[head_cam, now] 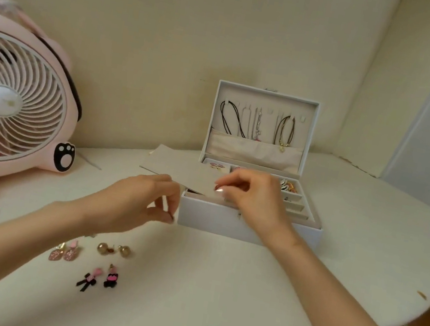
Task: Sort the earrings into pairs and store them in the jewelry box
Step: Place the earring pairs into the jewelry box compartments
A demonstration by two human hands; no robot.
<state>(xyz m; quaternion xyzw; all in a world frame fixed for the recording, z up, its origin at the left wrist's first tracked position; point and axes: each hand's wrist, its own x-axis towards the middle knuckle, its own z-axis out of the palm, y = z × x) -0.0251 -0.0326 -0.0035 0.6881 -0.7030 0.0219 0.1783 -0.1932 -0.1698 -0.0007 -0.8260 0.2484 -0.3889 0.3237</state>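
Both hands are up at the white jewelry box (248, 226), lid open, necklaces (258, 124) hanging inside the lid. The right hand (255, 196) hovers over the box's compartments, fingers curled, thumb and forefinger nipped together at the near edge of a beige liner panel (178, 169). There is a dark-red speck at the fingertips, too small to name. The left hand (138, 201) is just left of the box's front corner, fingertips drawn into a pinch, and I cannot tell what is between them. Under the left forearm, on the tabletop (216, 278), three pairs wait: gold ball earrings (113, 249), pink glitter earrings (64, 252) and pink-and-black bow earrings (98, 280). Beyond the right hand, a compartment holds gold rings (287, 185). Far left of the left hand stands a pink fan (15, 101).
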